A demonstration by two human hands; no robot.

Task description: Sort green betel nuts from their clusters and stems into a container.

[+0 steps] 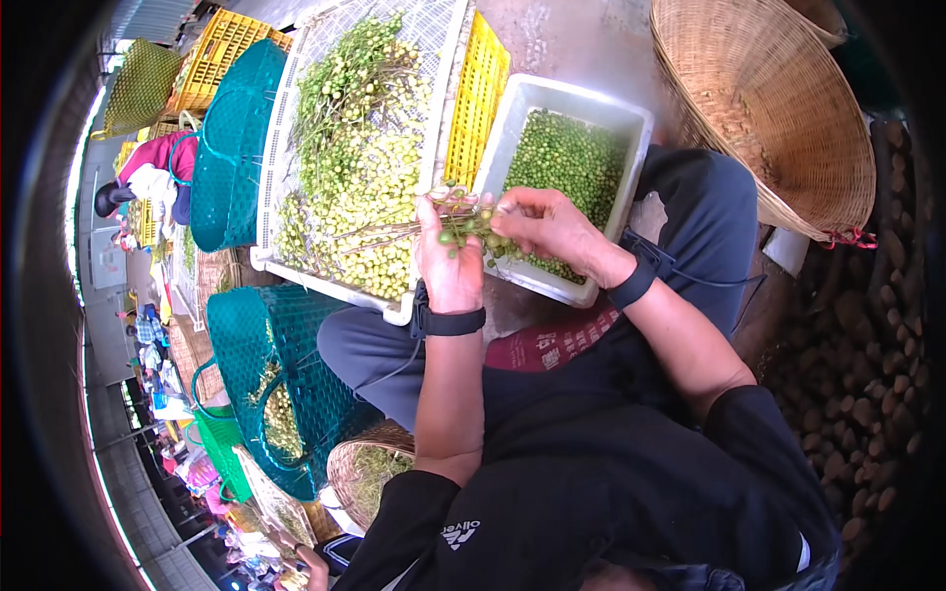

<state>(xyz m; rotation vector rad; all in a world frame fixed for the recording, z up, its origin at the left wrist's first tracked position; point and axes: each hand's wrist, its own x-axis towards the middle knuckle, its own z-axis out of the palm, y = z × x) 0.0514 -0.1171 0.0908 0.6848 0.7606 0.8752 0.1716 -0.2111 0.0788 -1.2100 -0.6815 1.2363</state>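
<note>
My left hand [452, 262] holds a small bunch of thin stems with round green fruits [473, 225]; the stems stick out to its left. At the fruited end, my right hand [550, 221] pinches the bunch between thumb and fingers. What exactly lies between those fingertips is hidden. Below and beyond the right hand stands a white plastic tub [491, 155] with many loose green fruits [565, 162]. To the left, a white mesh tray [325, 287] carries paler yellow-green fruits [369, 221] and a heap of stemmed bunches [347, 89].
A yellow plastic crate [477, 96] sits by the tray. Teal woven baskets [229, 148] stand at left, one holding stems and fruit. A large wicker basket [768, 89] is at upper right. Another person [155, 170] bends over at far left, and a co-worker's hand [314, 565] shows at lower left.
</note>
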